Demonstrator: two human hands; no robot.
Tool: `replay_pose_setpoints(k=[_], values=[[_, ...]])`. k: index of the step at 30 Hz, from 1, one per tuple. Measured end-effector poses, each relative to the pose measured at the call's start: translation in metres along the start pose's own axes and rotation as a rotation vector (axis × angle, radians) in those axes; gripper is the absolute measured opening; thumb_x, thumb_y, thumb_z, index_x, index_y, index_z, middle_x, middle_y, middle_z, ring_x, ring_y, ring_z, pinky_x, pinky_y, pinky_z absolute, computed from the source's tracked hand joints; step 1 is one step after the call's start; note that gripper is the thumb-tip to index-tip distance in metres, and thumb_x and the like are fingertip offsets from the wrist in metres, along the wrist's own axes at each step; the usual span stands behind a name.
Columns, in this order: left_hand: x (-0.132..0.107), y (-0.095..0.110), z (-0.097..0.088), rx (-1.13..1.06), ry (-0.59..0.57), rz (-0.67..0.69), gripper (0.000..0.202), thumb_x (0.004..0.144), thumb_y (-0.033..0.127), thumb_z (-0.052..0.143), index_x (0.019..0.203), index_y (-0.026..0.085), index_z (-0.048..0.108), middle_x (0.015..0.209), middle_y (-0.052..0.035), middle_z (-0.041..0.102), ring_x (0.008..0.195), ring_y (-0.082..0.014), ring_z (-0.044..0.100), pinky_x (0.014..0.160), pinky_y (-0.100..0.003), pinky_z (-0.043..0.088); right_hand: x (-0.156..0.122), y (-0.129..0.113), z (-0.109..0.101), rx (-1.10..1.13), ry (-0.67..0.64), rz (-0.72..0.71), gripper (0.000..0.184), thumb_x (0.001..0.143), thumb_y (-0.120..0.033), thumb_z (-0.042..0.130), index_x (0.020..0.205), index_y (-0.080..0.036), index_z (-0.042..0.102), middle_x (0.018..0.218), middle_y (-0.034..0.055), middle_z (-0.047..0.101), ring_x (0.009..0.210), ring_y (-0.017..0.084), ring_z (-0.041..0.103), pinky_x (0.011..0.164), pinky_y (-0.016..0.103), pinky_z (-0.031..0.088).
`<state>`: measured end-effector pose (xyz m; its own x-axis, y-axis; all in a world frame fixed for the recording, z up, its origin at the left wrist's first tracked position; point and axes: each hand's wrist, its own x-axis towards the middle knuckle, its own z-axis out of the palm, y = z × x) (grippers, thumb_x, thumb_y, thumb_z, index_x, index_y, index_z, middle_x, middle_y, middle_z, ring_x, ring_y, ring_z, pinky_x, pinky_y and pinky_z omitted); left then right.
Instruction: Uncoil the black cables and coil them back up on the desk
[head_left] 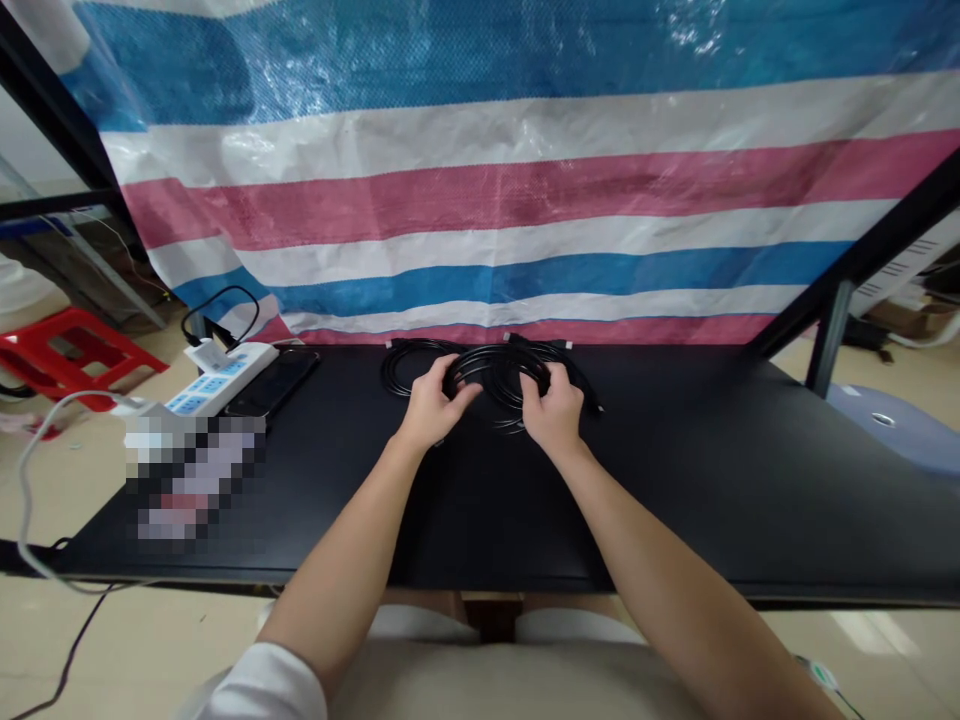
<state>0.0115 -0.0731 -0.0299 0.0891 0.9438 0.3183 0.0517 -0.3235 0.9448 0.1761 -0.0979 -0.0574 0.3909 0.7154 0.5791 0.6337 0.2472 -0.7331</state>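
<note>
A coil of black cable (501,372) lies near the far edge of the black table (480,500). My left hand (433,404) grips the coil's left side with curled fingers. My right hand (553,408) holds its right side, fingers closed round the loops. A second black cable coil (401,365) lies just left of the first, partly behind my left hand. Small white-tipped ends of the cables show at the back.
A white power strip (217,378) with a plugged-in charger and a dark phone (274,382) lie at the table's far left. A striped tarp (480,200) hangs behind the table. A red stool (71,352) stands on the floor at left, a blue-grey lid (892,425) at right.
</note>
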Motion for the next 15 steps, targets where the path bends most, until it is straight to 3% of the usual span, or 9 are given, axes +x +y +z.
replay_pose_setpoints(k=[4,9,12,15], values=[[0.006,-0.005,0.003,-0.134,0.077,-0.09,0.017,0.069,0.027,0.071,0.082,0.02,0.062,0.051,0.0069,0.05,0.038,-0.0088,0.046,0.043,-0.022,0.038,-0.001,-0.002,0.0,0.025,-0.073,-0.044,0.025,0.08,-0.049,0.048,0.073,-0.025,0.048,0.065,0.0034,0.061,0.064,0.021,0.061,0.066,0.032,0.048],[0.011,-0.002,-0.002,-0.396,0.192,-0.225,0.022,0.068,0.03,0.071,0.067,0.021,0.051,0.041,0.0115,0.032,0.031,-0.0051,0.029,0.033,-0.018,0.026,0.001,-0.009,0.002,-0.201,-0.298,-0.202,0.017,0.079,-0.038,0.05,0.079,-0.022,0.056,0.079,0.009,0.067,0.08,0.024,0.064,0.073,0.034,0.049],[0.014,0.002,-0.012,-0.506,0.173,-0.314,0.025,0.063,0.023,0.071,0.06,0.02,0.046,0.041,0.0118,0.028,0.032,-0.0029,0.025,0.032,-0.016,0.021,0.008,-0.02,0.007,-0.48,-0.435,-0.107,0.021,0.085,-0.036,0.047,0.081,-0.019,0.058,0.076,0.0123,0.067,0.077,0.027,0.065,0.07,0.035,0.048],[0.02,0.002,-0.023,-0.563,0.166,-0.346,0.018,0.06,0.015,0.069,0.065,0.017,0.052,0.044,0.0108,0.033,0.034,-0.0017,0.027,0.035,-0.015,0.022,0.02,-0.035,0.018,-0.646,-0.549,-0.009,0.028,0.091,-0.036,0.043,0.088,-0.016,0.062,0.081,0.0167,0.069,0.079,0.03,0.067,0.072,0.038,0.047]])
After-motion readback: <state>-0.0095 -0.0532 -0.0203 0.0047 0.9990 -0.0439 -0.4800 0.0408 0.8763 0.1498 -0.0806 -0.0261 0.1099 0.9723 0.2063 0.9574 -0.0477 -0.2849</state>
